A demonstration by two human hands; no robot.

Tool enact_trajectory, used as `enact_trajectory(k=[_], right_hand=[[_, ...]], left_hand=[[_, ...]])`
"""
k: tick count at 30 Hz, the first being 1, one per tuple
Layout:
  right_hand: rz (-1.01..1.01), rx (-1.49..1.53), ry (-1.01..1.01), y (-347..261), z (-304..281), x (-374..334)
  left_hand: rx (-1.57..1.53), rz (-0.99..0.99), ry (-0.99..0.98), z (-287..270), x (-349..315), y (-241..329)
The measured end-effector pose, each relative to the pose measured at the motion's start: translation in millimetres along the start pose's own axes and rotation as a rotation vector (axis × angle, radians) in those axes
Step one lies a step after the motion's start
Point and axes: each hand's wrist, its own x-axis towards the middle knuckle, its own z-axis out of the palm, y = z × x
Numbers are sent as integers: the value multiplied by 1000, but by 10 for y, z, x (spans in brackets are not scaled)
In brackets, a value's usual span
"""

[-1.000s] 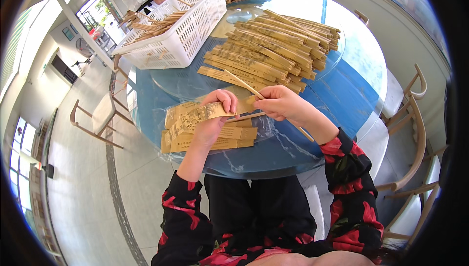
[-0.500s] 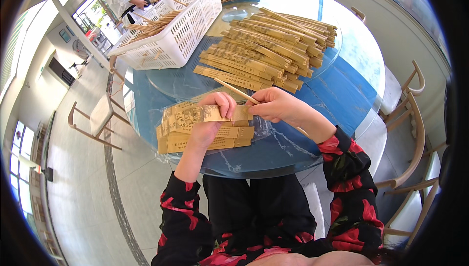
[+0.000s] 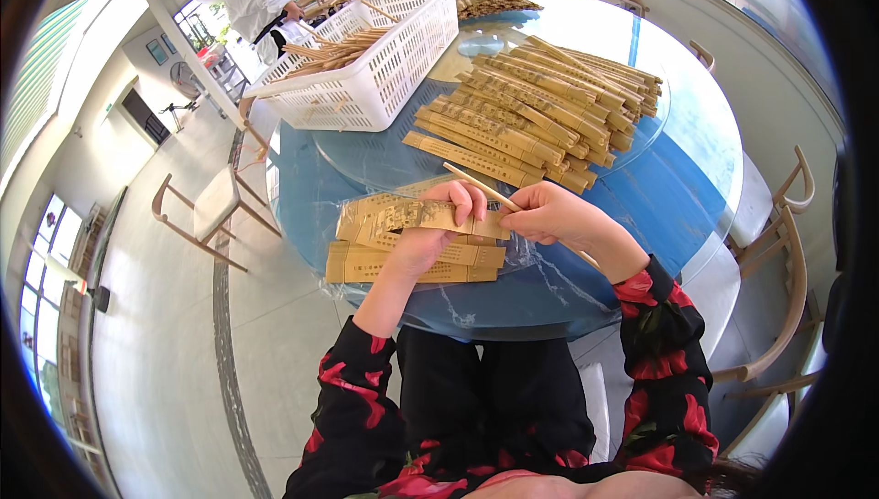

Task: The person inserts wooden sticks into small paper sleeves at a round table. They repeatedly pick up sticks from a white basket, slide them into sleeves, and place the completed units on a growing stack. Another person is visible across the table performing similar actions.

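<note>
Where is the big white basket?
In the head view, the white plastic lattice basket sits at the far left of the round blue glass-topped table, left of the pile of tan paper chopstick sleeves.

both hands raised together — left hand (image 3: 438, 224) and right hand (image 3: 549, 215) closed in grip.
</note>
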Motion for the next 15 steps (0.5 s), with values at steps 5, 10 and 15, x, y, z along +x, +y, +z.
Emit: enact_trajectory(k=[5, 10, 15], right_hand=[[-12, 7, -7, 2, 6, 21], [-33, 59, -55, 40, -53, 17], [-22, 39, -81, 30, -55, 18]], left_hand=[[-59, 1, -61, -101, 3, -49], [-76, 4, -44, -52, 15, -54], [-35, 8, -53, -70, 3, -50]])
